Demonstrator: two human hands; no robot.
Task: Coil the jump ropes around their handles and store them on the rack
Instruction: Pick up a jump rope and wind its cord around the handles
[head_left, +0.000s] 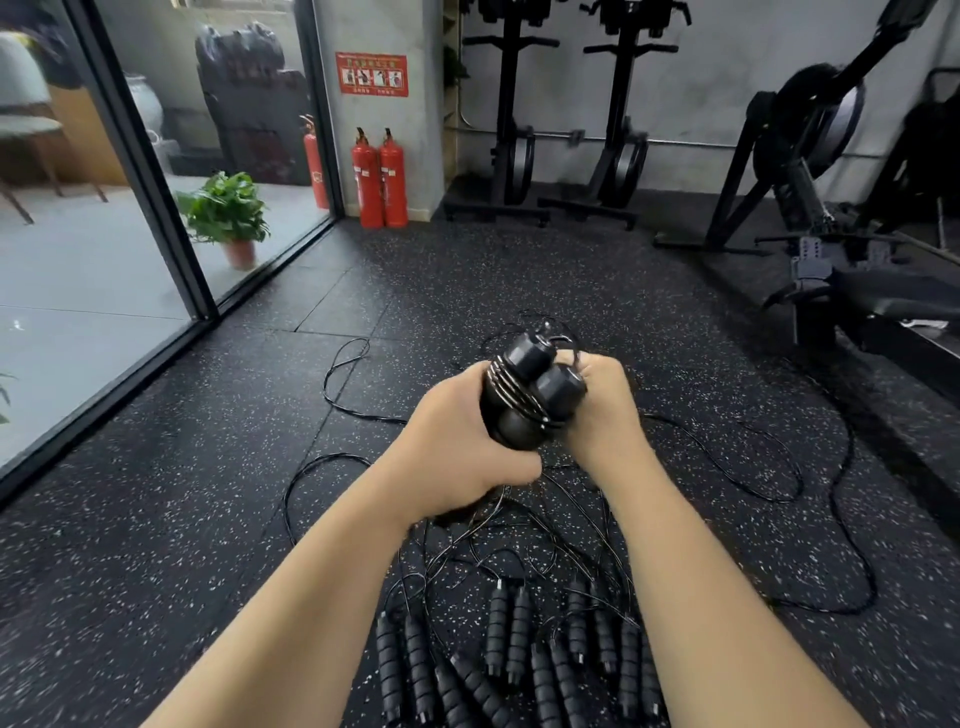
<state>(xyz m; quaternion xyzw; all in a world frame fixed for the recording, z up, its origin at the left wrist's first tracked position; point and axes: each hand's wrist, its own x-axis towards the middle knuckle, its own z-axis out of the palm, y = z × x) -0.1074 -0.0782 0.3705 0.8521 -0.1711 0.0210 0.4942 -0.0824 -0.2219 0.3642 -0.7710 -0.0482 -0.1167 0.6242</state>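
Both arms extend forward: the left hand (462, 441) grips paired jump-rope handles (530, 387) wound with cord, the right hand (602, 410) pinches the cord beside them, above loose ropes (519, 649) on the floor (156, 545).

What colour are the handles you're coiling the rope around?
Black, both handles, with thin black rope wound round them; the head view shows it.

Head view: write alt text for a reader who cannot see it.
Two bare hands hold a pair of black jump-rope handles upright with cord coiled around them, left hand gripping, right hand pinching the cord. Below, more handles and loose cords lie on the speckled gym floor.
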